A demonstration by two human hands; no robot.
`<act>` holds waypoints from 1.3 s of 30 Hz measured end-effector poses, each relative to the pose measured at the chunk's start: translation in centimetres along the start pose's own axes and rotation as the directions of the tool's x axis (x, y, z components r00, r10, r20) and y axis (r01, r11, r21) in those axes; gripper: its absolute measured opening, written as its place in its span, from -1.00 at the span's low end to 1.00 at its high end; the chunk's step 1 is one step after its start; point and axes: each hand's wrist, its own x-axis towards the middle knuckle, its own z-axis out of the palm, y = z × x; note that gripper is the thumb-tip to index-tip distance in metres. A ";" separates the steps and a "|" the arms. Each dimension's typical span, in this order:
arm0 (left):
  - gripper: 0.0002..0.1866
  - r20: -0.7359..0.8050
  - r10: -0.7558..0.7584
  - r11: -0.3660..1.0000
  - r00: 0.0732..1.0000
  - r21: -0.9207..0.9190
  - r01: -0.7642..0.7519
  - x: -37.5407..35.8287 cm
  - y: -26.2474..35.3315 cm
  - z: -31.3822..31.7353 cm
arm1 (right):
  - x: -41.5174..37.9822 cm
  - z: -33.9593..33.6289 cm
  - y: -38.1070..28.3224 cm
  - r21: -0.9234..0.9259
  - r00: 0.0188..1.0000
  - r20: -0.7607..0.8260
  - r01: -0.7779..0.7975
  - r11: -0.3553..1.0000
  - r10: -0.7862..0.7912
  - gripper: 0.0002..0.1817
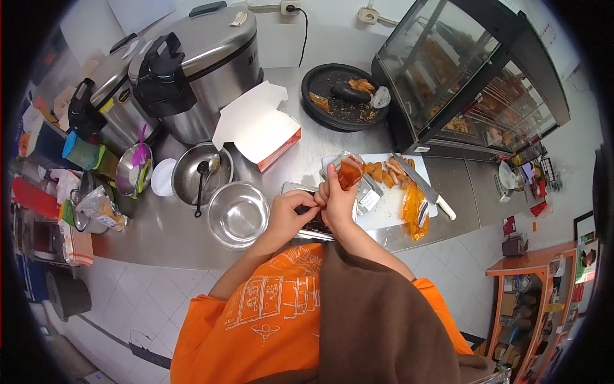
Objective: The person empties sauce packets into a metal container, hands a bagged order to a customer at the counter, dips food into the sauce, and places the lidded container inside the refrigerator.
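Note:
My right hand (337,203) is closed around a small clear plastic bag of red-orange sauce (350,171), with the bulging part above the fist. Close against it, my left hand (295,210) is pinched; whatever lies between its fingertips is hidden. Below both hands is a metal tray (290,187) with dark contents, partly covered by them. Just right of my right hand, a clear plastic container with a white label (369,201) rests on a white cutting board (388,219). Cut brown food pieces (382,176), a knife (423,184) and an orange plastic packet (416,211) are also on the board.
An open white box (259,125) stands behind two steel bowls (238,214) (185,173), one holding a black spoon (201,182). A black stone mortar (320,86) sits at the back. Large rice cookers (211,70) are left, a glass food warmer (441,64) right.

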 end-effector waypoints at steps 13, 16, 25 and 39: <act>-0.95 -0.055 -0.104 0.984 0.993 -0.152 0.095 -0.6 -1.2 1.6 | 0.3 -0.3 0.3 0.135 0.993 -0.103 -0.043 0.990 0.057 -0.67; -0.95 -0.007 -0.143 0.981 0.990 -0.130 0.141 -0.8 -1.3 1.4 | 0.5 -1.8 0.8 0.082 0.997 0.007 -0.078 0.994 0.078 -0.73; -0.85 -0.169 -0.018 0.997 0.986 0.067 0.030 -0.2 1.4 -1.9 | -0.5 -4.1 -0.5 0.200 0.998 0.048 -0.042 0.979 0.033 -0.92; -0.89 -0.344 -0.105 0.961 0.933 -0.276 0.006 -1.4 3.7 1.2 | -0.1 -6.6 -5.6 0.653 0.980 -0.065 -0.102 0.750 0.189 -0.74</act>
